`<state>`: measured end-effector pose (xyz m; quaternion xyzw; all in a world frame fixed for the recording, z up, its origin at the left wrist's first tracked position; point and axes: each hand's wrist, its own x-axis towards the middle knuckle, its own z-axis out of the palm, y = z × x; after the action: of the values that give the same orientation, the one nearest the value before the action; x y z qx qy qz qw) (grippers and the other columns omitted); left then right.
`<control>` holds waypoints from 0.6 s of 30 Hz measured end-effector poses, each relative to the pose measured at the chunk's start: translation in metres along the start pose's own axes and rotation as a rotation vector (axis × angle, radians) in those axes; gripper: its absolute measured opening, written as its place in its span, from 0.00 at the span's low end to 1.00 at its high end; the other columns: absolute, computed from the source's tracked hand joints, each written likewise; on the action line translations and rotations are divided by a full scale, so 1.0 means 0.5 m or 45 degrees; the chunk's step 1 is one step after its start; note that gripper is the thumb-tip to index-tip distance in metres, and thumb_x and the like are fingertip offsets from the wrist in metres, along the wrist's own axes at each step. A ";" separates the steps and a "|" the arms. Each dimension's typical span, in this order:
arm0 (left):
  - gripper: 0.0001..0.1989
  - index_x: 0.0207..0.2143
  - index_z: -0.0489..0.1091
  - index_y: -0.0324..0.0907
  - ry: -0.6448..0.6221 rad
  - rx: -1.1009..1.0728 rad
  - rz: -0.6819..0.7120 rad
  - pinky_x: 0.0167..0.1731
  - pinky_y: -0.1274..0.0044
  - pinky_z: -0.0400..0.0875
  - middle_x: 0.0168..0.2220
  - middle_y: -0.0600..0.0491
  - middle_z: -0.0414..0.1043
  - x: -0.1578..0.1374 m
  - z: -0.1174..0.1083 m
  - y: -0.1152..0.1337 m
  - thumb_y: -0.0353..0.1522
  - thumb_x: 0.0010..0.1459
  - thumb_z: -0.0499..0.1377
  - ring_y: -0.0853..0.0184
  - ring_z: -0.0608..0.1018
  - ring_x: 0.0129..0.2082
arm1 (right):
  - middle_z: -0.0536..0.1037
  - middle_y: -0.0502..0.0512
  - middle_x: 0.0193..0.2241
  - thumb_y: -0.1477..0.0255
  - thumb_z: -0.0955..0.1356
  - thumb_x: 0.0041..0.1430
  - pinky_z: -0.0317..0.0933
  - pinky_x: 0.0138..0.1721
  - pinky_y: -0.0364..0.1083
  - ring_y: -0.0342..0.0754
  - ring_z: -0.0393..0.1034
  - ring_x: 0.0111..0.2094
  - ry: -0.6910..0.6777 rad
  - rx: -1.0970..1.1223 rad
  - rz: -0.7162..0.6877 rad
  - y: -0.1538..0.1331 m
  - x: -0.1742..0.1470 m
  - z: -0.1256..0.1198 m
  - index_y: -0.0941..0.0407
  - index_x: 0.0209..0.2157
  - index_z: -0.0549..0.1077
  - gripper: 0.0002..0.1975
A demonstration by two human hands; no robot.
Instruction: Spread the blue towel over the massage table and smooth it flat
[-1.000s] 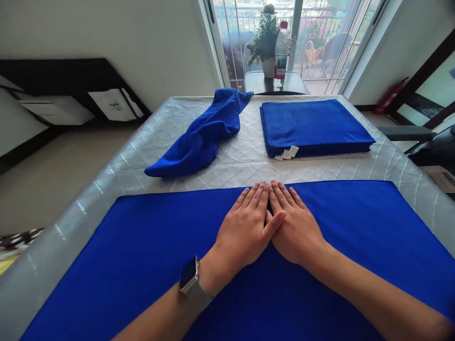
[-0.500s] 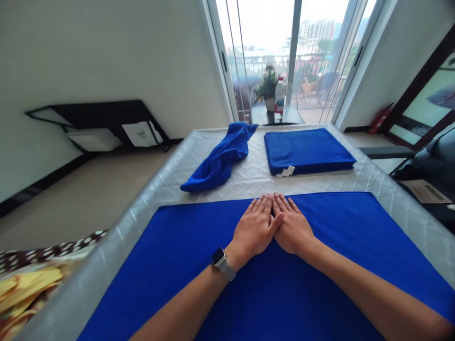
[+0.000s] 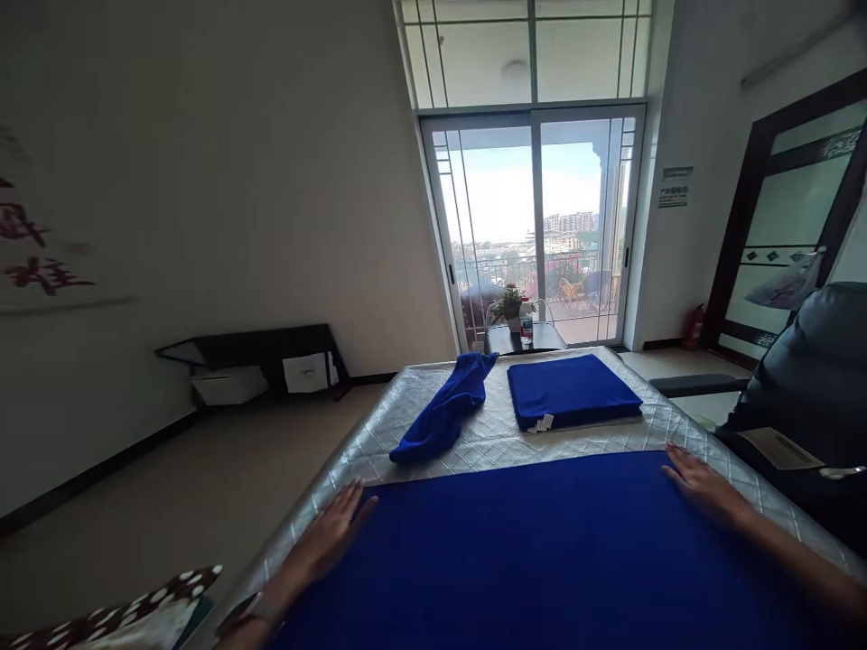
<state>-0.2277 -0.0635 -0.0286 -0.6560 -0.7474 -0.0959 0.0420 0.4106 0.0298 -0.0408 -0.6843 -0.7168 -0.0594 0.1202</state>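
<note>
A large blue cloth (image 3: 528,542) lies flat over the near part of a silver quilted surface (image 3: 488,447). My left hand (image 3: 337,524), with a watch on its wrist, rests at the cloth's far left corner, fingers stretched out. At the far right corner lies my right hand (image 3: 697,478), its fingers extended as well. Neither hand holds anything. Beyond the cloth's far edge, a crumpled blue cloth (image 3: 443,411) sits on the left. To its right is a neat stack of folded blue cloths (image 3: 573,390) with white tags at its front edge.
A small table (image 3: 542,339) with a bottle (image 3: 526,323) and a potted plant (image 3: 509,307) stands behind, before glass sliding doors. On the right is a black chair (image 3: 813,388); low on the left, a dotted brown fabric (image 3: 145,609). A black rack (image 3: 264,348) lines the left wall.
My hands have parted from the middle of the cloth's far edge, the left going left and the right going right to the corners. The view has tilted upward.
</note>
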 end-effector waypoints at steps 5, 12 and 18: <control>0.40 0.70 0.45 0.38 -0.199 0.033 -0.097 0.67 0.68 0.49 0.72 0.48 0.41 0.007 0.007 -0.020 0.53 0.66 0.35 0.64 0.48 0.72 | 0.51 0.64 0.70 0.58 0.49 0.69 0.45 0.68 0.52 0.50 0.44 0.70 -0.197 0.072 -0.007 0.061 0.017 0.023 0.63 0.69 0.50 0.35; 0.40 0.70 0.47 0.36 -0.212 0.041 -0.101 0.68 0.71 0.46 0.72 0.46 0.43 0.010 0.004 -0.005 0.52 0.65 0.36 0.63 0.48 0.72 | 0.52 0.62 0.69 0.60 0.51 0.67 0.43 0.69 0.52 0.51 0.46 0.70 -0.202 0.063 0.002 0.054 0.025 0.020 0.65 0.69 0.53 0.35; 0.37 0.67 0.55 0.36 -0.116 -0.030 -0.094 0.68 0.65 0.46 0.71 0.42 0.51 0.011 -0.009 0.004 0.50 0.64 0.42 0.54 0.51 0.71 | 0.63 0.66 0.65 0.65 0.54 0.65 0.49 0.67 0.56 0.54 0.52 0.68 0.005 0.032 -0.032 0.017 0.008 -0.021 0.64 0.63 0.64 0.31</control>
<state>-0.2269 -0.0586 -0.0232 -0.6320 -0.7712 -0.0762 -0.0032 0.4201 0.0314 -0.0306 -0.6736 -0.7257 -0.0534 0.1295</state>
